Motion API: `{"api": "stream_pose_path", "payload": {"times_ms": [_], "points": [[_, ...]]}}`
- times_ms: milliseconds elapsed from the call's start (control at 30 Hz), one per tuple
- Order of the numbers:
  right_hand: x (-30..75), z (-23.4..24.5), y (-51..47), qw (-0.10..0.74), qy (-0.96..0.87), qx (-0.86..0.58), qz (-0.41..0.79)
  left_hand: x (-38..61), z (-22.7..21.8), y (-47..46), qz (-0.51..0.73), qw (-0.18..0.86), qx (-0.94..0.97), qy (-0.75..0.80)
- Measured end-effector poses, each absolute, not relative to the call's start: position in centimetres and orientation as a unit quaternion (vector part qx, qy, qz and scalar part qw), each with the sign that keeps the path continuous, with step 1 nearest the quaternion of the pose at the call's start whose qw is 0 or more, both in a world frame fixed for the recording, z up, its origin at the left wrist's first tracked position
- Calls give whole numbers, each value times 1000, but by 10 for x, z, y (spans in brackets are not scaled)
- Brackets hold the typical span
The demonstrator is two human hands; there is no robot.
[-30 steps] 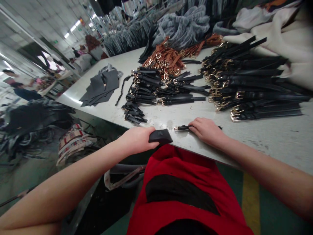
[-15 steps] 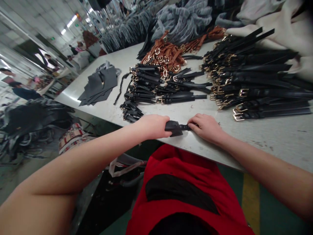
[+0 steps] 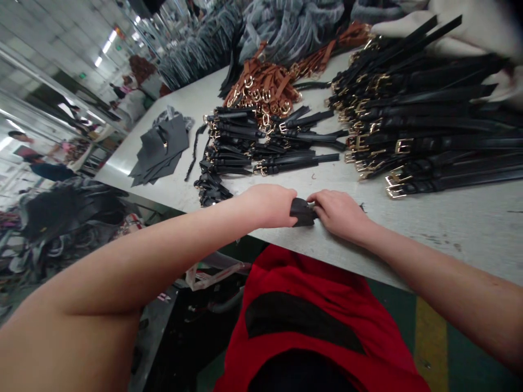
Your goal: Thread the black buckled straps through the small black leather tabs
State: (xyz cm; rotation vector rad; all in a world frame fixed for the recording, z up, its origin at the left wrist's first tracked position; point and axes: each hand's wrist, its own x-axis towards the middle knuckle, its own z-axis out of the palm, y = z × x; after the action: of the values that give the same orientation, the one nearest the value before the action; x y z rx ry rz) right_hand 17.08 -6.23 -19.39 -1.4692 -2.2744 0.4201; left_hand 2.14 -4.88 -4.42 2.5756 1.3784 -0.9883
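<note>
My left hand [image 3: 274,207] is closed around a short black leather strap piece [image 3: 302,211] near the table's front edge. Facing it, my right hand [image 3: 338,211] has its thumb and fingers pinched at the strap's right end, which they partly hide. The two hands are close together, with only the dark flat part of the strap showing between them. Behind the hands lie rows of black buckle straps [image 3: 229,147] with gold-coloured buckles, some of them just beyond my left forearm.
The pale worktable [image 3: 359,245] carries larger black belts [image 3: 449,144] at right, brown buckle straps [image 3: 261,81] at the back and dark flat panels [image 3: 159,155] at left. Grey straps [image 3: 290,27] are heaped behind. A dark pile [image 3: 53,212] stands off the table, left.
My left hand has moved right, towards my right hand, and the gap between them has narrowed. Less of the strap shows now. The view has shifted slightly.
</note>
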Motion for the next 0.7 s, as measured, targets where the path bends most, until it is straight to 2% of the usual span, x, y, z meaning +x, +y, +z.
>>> {"api": "stream_pose_path", "payload": {"times_ms": [467, 700], "points": [[168, -196, -63, 210, -814, -519, 156, 25, -42, -51, -349, 7, 821, 452], [166, -195, -65, 202, -823, -509, 151, 25, -43, -55, -331, 33, 829, 451]]}}
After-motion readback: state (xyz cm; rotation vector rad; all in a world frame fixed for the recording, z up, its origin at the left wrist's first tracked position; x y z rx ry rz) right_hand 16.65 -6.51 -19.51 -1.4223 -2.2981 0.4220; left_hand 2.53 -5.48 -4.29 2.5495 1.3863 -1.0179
